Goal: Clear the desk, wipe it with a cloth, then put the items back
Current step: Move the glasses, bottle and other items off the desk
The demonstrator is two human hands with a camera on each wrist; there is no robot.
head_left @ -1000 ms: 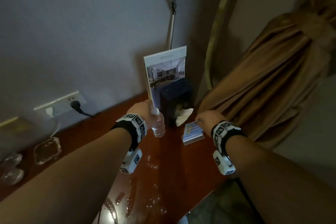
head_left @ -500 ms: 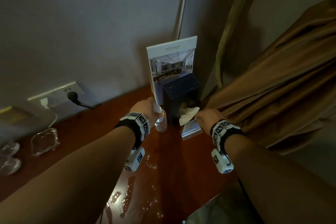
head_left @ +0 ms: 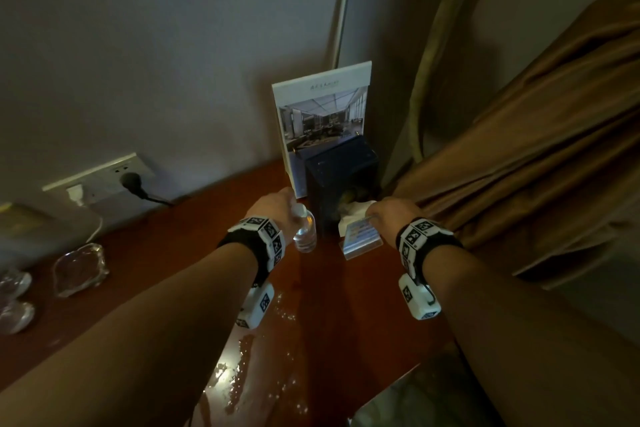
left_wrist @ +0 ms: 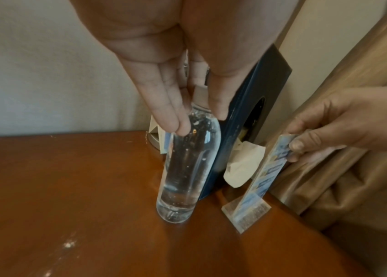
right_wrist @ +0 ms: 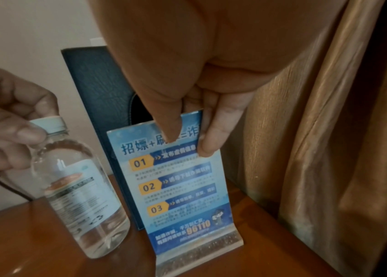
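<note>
On the brown desk (head_left: 346, 305) my left hand (head_left: 273, 208) grips a clear water bottle (head_left: 304, 236) by its neck and white cap. In the left wrist view the bottle (left_wrist: 187, 168) stands upright, its base at the desk surface, against the left side of a dark blue tissue box (head_left: 341, 180). My right hand (head_left: 394, 215) pinches the top edge of a small acrylic sign with a blue card (head_left: 360, 236). The right wrist view shows the sign (right_wrist: 180, 187) with its foot on the desk in front of the tissue box, thumb and fingers (right_wrist: 209, 146) on its top.
A tall brochure stand (head_left: 322, 114) is behind the tissue box at the wall. A brown curtain (head_left: 519, 166) hangs close on the right. At the left are a glass ashtray (head_left: 79, 269), glassware (head_left: 14, 298) and a wall socket with plugs (head_left: 104, 177). Wet streaks (head_left: 242, 374) lie on the near desk.
Both hands have moved forward towards the tissue box, the left with the bottle and the right with the sign. Both objects now sit closer to the box.
</note>
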